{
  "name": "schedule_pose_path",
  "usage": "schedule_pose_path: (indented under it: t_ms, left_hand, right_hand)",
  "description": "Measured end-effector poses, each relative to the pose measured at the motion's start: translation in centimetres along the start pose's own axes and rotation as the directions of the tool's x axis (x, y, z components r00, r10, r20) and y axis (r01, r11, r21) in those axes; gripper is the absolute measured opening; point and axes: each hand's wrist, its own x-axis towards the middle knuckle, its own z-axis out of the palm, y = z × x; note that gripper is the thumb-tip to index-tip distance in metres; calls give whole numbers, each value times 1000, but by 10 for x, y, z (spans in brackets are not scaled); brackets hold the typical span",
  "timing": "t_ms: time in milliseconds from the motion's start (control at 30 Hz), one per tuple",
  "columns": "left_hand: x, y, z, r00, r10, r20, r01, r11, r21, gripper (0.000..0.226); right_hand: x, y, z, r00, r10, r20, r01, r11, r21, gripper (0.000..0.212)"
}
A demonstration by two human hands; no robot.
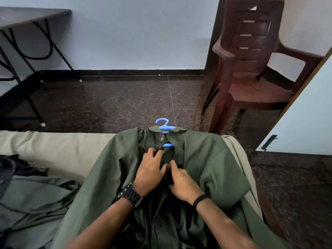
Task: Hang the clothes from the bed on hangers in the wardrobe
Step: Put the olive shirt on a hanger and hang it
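An olive green shirt point(206, 162) lies spread on the bed point(59, 150) with a blue hanger point(164, 125) inside it. The hook pokes out past the collar and a blue bar shows in the open neck. My left hand point(150, 171) and my right hand point(181, 182) meet on the shirt's front placket just below the collar. The fingers of both pinch the dark fabric edges there. One button near the collar is visible above my hands.
More green cloth point(36, 200) and a dark garment point(9, 169) lie on the bed at left. A brown plastic chair point(251, 69) stands at right beyond the bed, a white door point(305, 114) at far right, a folding table point(27, 18) at far left.
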Motion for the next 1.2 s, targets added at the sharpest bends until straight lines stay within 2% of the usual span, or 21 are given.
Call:
schedule_pose_path:
  t_ms: [100,167,233,300,400,467,533,567,633,700,800,900,1000,1100,1200]
  left_hand:
    - [-24,-6,11,996,-55,66,52,998,43,51]
    - [-35,-6,11,996,-49,71,49,999,-10,44]
    - [-42,-5,11,998,-40,53,45,995,-84,28]
    - [-45,-2,8,996,-91,19,93,988,-125,14]
    - [-38,0,4,979,-206,-2,206,978,-41,23]
    - [-29,2,0,976,-219,12,220,975,-27,24]
    - [-19,4,-3,978,-206,32,207,978,-25,25]
    - [-15,4,-4,979,-201,30,202,979,-17,26]
    - [-9,2,-6,981,-194,10,194,981,-18,27]
    - [-7,-2,-5,983,-182,-8,181,982,-47,26]
    - [-8,-7,-2,984,-180,-9,179,980,-89,18]
    - [-7,-10,1,980,-198,-20,194,975,-110,18]
    - [-7,-15,1,977,-210,-30,205,970,-127,18]
    - [-7,-21,-3,972,-231,-33,223,962,-157,17]
    - [-5,-27,-5,970,-243,3,242,961,-133,14]
  right_hand:
    - [-5,0,-6,995,62,84,-61,998,-16,37]
    - [-8,-1,-12,973,108,205,-93,992,-82,34]
    - [-14,-6,-19,934,129,334,-87,987,-137,34]
    - [-15,-9,-25,889,133,439,-63,983,-171,36]
    - [-13,-8,-28,866,130,483,-103,991,-82,38]
    - [-6,-7,-27,925,105,364,-121,992,21,29]
    - [3,-5,-24,991,94,94,-105,986,130,15]
    - [9,-4,-23,994,100,-31,-93,978,185,11]
    - [18,-5,-19,978,124,-168,-71,955,289,12]
    - [24,-6,-11,968,147,-202,-71,938,339,14]
    - [29,-3,4,953,211,-218,-144,947,286,15]
    - [30,-4,12,919,281,-275,-217,946,242,31]
    - [33,-10,16,918,281,-280,-250,958,140,42]
    - [34,-10,17,919,247,-307,-226,969,103,30]
    - [33,5,17,910,214,-355,-128,959,251,16]
